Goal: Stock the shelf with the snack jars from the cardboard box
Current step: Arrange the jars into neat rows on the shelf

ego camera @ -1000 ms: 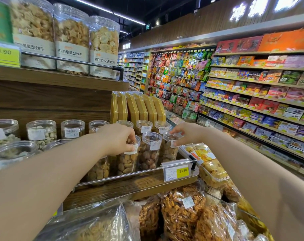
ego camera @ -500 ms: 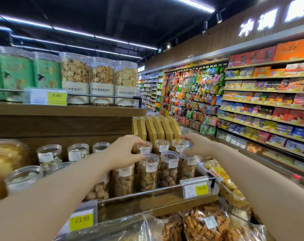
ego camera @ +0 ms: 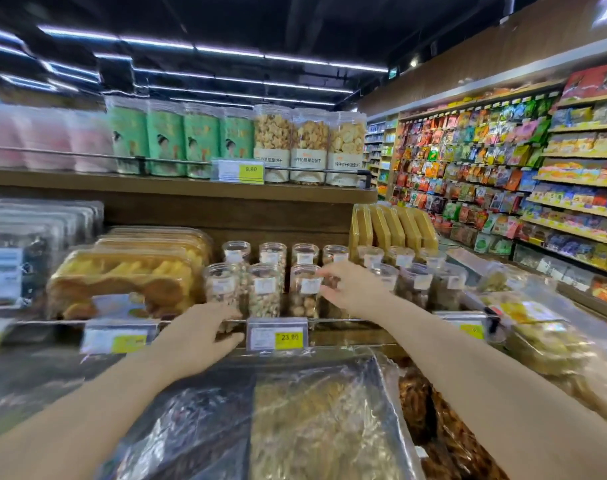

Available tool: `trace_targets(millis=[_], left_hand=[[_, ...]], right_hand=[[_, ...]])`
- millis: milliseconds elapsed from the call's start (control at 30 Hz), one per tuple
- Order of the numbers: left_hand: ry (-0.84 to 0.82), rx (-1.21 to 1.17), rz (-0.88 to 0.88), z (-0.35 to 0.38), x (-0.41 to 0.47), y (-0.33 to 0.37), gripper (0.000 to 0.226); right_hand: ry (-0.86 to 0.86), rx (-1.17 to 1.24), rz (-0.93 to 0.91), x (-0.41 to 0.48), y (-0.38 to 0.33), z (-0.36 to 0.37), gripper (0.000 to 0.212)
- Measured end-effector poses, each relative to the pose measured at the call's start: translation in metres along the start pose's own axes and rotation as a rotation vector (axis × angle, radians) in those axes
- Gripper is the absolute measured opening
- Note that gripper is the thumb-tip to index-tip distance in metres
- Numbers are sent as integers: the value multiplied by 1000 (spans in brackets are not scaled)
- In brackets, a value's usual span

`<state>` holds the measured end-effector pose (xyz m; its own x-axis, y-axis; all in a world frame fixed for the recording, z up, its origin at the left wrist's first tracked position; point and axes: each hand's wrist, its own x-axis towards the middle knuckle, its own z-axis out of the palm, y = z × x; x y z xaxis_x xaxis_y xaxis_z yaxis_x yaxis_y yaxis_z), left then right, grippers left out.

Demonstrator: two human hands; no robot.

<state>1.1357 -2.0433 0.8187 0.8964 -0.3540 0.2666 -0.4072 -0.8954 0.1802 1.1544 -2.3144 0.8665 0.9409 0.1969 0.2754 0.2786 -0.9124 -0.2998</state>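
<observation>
Two rows of clear snack jars with white labels stand on the middle shelf; one front jar (ego camera: 264, 289) holds pale nuts, and another (ego camera: 304, 289) stands to its right. My right hand (ego camera: 352, 289) reaches in from the right, fingers spread, its tips against the front jars around that second jar. My left hand (ego camera: 198, 337) hovers lower, over the shelf's front rail (ego camera: 364, 320), fingers loosely apart below the leftmost front jar (ego camera: 221, 285), and holds nothing. The cardboard box is out of view. The picture is blurred by motion.
A price tag reading 23.80 (ego camera: 278, 336) hangs on the rail. Clear packs of yellow pastry (ego camera: 122, 275) sit left of the jars and yellow boxes (ego camera: 392, 226) behind on the right. Tall cookie jars (ego camera: 309, 147) fill the upper shelf. Bagged snacks (ego camera: 316, 410) lie below. An aisle wall of packets (ego camera: 537, 188) runs along the right.
The view has swung left and up. My left hand came off the front jars and dropped to the rail. My right hand moved left from the right-end jars to the middle ones.
</observation>
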Motion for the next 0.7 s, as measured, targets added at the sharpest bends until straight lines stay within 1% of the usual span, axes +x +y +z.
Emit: trace_targets(millis=[67, 167, 267, 333, 367, 433, 500, 600, 700], left_hand=[[-16, 19, -14, 9, -12, -7, 55], [-8, 104, -33, 20, -20, -14, 64], [-18, 156, -89, 28, -19, -20, 65], [-17, 199, -82, 32, -17, -24, 64], [-8, 224, -53, 33, -16, -26, 67], [-13, 260, 14, 34, -12, -30, 87], [-30, 261, 38, 36, -7, -34, 95], [-34, 234, 51, 41, 4, -38, 96], [-46, 195, 82, 48, 15, -45, 92]], right_hand=[[-49, -24, -83, -13, -15, 30, 38], [-62, -115, -124, -23, -36, 68, 49], [-77, -229, -64, -25, -63, 95, 55], [-107, -272, 4, -23, -78, 107, 57], [-100, -298, 13, -22, -84, 112, 57], [-60, -369, -20, -17, -90, 118, 58], [-52, -420, -42, -12, -92, 123, 60], [-105, -415, 19, -4, -90, 129, 68], [-125, -396, 76, 3, -90, 137, 74]])
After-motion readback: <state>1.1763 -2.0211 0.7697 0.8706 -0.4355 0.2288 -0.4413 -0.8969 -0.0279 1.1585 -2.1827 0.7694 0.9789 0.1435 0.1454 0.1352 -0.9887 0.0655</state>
